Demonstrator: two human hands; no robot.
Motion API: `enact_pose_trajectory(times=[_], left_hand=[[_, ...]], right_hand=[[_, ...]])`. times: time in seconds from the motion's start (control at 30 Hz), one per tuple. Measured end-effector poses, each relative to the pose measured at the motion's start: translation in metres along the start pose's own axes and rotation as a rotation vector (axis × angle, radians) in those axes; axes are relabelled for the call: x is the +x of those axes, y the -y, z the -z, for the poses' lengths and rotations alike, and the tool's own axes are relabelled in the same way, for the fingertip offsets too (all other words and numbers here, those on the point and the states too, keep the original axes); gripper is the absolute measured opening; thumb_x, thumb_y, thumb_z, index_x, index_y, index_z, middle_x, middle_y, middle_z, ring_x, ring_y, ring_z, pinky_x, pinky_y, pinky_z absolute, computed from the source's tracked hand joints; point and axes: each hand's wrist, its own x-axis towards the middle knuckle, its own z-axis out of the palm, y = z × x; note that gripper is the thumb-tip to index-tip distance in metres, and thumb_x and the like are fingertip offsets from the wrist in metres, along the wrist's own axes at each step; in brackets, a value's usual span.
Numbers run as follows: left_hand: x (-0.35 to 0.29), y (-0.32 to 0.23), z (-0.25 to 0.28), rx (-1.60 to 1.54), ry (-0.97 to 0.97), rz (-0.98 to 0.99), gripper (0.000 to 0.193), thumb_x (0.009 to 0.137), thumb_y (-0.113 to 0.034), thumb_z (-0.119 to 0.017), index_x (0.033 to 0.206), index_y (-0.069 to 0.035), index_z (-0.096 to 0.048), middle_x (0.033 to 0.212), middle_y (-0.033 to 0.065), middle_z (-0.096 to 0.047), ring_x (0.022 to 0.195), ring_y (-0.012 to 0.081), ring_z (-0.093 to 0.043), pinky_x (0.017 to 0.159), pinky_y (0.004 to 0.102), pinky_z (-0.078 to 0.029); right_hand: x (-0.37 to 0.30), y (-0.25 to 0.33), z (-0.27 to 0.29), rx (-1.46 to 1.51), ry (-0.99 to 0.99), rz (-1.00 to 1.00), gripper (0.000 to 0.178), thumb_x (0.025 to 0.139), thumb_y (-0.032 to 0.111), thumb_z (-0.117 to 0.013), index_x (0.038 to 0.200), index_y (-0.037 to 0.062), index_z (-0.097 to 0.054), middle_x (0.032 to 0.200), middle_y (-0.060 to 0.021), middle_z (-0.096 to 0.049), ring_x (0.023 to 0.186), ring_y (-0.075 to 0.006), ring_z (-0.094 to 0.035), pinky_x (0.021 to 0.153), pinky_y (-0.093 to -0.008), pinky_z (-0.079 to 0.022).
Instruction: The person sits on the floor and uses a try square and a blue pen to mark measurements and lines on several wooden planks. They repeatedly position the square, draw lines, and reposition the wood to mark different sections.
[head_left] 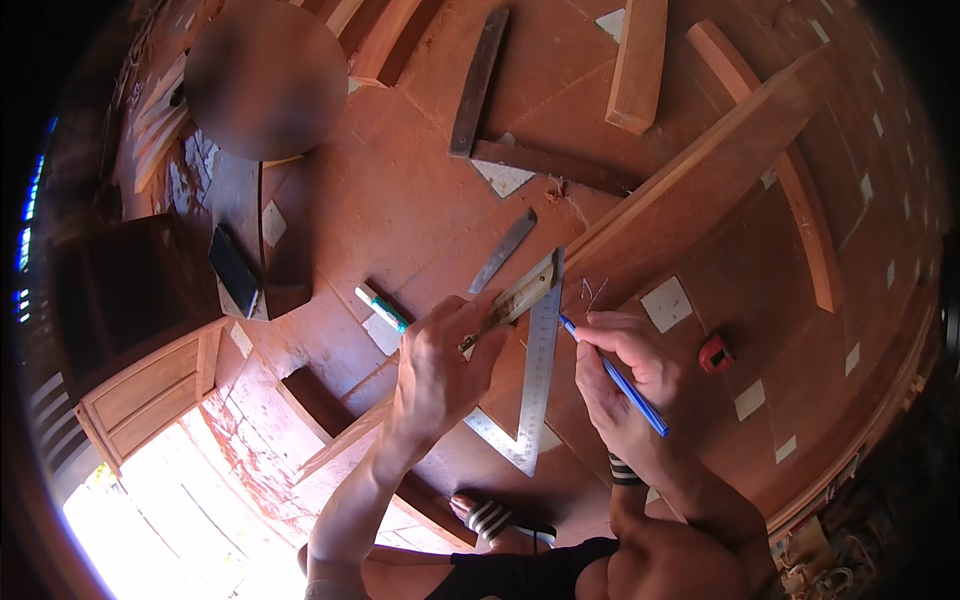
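A long wooden beam [690, 180] runs diagonally above the reddish tiled floor [370, 190], from the upper right down to the person's hands, crossing over a narrower wooden strip [812, 235]. The left hand [435, 365] has its grip closed around the handle of a metal set square [541, 370] — the tool lies at the beam, its graduated edge reaching toward the person. Off to the left rests a dark phone [233, 268]. A red tape measure [716, 354] sits right of the right hand [630, 375], whose grip pinches a blue pen [632, 395], tip just beside the square's edge — I cannot tell whether it touches wood.
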Motion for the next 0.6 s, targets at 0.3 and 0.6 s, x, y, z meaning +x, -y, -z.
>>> enact_pose_trajectory(times=[0.3,0.6], left_hand=[[-0.002,0.003,-0.003,-0.044,-0.023,0.006,0.037,0.092,-0.006,-0.082,0.129,-0.002,-0.078,0.09,0.0176,-0.071,0.074,0.0276,-0.07,0.069,0.0385,-0.054],[-0.001,0.006,-0.004,-0.006,-0.015,-0.026,0.038,0.092,-0.005,-0.083,0.129,0.001,-0.077,0.092,0.021,-0.073,0.071,0.0315,-0.073,0.067,0.0398,-0.056]], right_hand=[[0.039,0.007,0.022,-0.025,0.246,-0.157,0.01,0.1,0.001,-0.077,0.106,-0.0072,-0.075,0.089,-0.0134,-0.078,0.082,-0.015,-0.078,0.067,-0.0283,-0.061],[0.049,-0.007,0.021,0.034,0.093,-0.032,0.013,0.107,0.004,-0.073,0.113,-0.0072,-0.077,0.092,-0.0093,-0.078,0.08,-0.01,-0.074,0.069,-0.0244,-0.058]])
